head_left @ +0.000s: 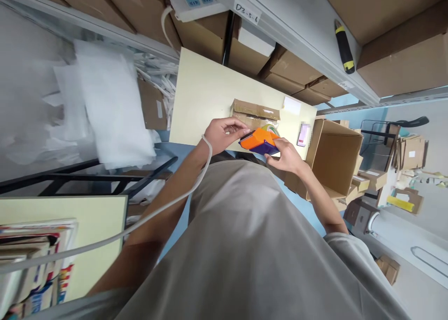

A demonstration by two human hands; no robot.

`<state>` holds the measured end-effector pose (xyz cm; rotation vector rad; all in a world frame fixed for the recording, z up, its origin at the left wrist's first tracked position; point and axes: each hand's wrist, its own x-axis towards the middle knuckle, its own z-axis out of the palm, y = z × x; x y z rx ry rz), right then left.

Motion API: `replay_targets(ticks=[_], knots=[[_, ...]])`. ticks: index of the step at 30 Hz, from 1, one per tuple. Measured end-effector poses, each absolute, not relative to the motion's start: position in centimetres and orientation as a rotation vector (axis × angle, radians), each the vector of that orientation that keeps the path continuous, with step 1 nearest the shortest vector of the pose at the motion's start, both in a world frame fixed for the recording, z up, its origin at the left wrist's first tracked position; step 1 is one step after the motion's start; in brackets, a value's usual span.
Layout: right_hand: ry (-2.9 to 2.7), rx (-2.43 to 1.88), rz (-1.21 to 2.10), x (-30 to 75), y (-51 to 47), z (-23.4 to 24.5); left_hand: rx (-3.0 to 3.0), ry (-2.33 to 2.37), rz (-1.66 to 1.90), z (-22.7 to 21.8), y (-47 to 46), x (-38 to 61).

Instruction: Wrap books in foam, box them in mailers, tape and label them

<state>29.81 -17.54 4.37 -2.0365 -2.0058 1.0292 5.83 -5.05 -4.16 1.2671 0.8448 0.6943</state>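
Observation:
My right hand (287, 156) grips an orange and purple tape dispenser (259, 140) by its right end, thumb below and fingers on top. A roll of tape (271, 129) shows at its upper side. At the dispenser's left end, my left hand (224, 134) has thumb and forefinger pinched together; whatever lies between those fingertips is too small to make out. Just beyond both hands, a narrow cardboard box (255, 110) with shiny tape on it lies on the pale yellow table (201, 86).
A phone (304, 135) and a white paper (291, 105) lie on the table's right part. An open carton (332, 156) stands to the right. Above runs a shelf with a utility knife (345, 46) and a power strip (198, 2). A pale cord (157, 196) crosses my left forearm.

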Motion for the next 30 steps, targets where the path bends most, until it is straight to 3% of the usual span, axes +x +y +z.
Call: replay_targets(ticks=[5, 13, 19, 26, 30], knots=[[-1.695, -2.180, 1.384, 29.2, -16.0, 4.1, 1.062, 0.938, 0.704, -7.1, -6.0, 6.4], [-1.772, -2.130, 1.810, 32.5, -12.8, 6.6, 0.908, 1.103, 0.805, -8.7, -7.2, 6.3], [-1.758, -2.175, 1.934, 36.1, -7.0, 8.2, 0.796, 1.248, 0.935, -10.2, -4.3, 6.9], [-1.836, -2.105, 2.101, 37.5, -0.7, 4.7, 0.673, 1.332, 0.905, -12.3, -3.1, 8.5], [-1.919, -2.136, 2.028, 37.4, -0.1, 2.0, 0.641, 1.383, 0.910, -13.9, -3.2, 8.6]])
